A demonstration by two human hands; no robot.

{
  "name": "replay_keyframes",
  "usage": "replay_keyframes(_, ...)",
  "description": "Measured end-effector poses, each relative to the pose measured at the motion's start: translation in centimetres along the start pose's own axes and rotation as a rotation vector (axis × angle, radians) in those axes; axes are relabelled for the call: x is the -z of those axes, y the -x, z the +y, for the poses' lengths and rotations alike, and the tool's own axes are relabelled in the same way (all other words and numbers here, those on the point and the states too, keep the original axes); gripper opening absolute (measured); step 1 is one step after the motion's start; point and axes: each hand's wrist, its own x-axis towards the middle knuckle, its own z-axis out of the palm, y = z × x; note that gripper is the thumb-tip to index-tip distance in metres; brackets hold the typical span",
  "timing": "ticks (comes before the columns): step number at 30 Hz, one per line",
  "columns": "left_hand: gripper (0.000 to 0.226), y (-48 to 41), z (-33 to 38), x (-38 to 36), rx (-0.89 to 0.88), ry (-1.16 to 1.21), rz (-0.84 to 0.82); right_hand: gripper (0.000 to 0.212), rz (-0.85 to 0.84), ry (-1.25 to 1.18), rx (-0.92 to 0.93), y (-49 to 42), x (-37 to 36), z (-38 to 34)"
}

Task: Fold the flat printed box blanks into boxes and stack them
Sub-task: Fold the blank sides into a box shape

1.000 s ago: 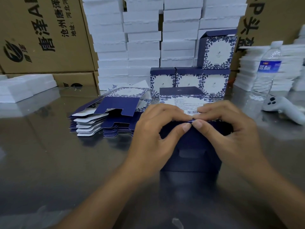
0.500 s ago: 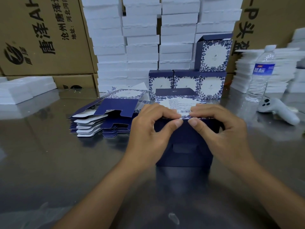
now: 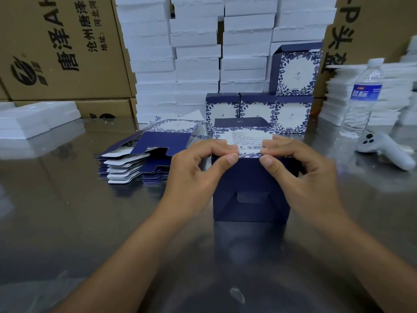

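A dark blue box (image 3: 248, 190) stands on the shiny metal table (image 3: 67, 211) in front of me, its folded bottom flaps facing me and a white barcode panel on top. My left hand (image 3: 198, 175) grips its upper left edge, thumb on the near face and fingers curled over the top. My right hand (image 3: 300, 175) grips the upper right edge the same way. A pile of flat blue printed blanks (image 3: 144, 159) lies to the left. Three folded boxes (image 3: 259, 112) stand in a row behind, with one more folded box (image 3: 295, 68) on top at the right.
Stacks of white foam trays (image 3: 196, 55) fill the back, with more white trays (image 3: 36, 118) at the left and right. Brown cartons (image 3: 56, 46) stand behind. A water bottle (image 3: 363, 98) and a white handheld controller (image 3: 388, 152) sit on the right of the table.
My thumbs have drawn apart along the box's top edge, uncovering more of the barcode panel. The box sits a little farther from me and more of its near face shows.
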Motion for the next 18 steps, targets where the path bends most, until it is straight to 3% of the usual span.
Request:
replay_keyframes(2, 0.003, -0.03, -0.1, 0.0, 0.009, 0.001, -0.004, 0.01, 0.013, 0.003, -0.015, 0.09, 0.03, 0.0)
replay_keyframes(10, 0.011, -0.01, -0.62, 0.86, 0.047, 0.092, 0.034, 0.01, 0.037, -0.04, -0.082, 0.27, -0.2, -0.2)
replay_keyframes(18, 0.015, -0.13, -0.7, 0.87, 0.01, 0.014, 0.034, 0.008, 0.014, -0.023, -0.067, 0.05, -0.07, -0.17)
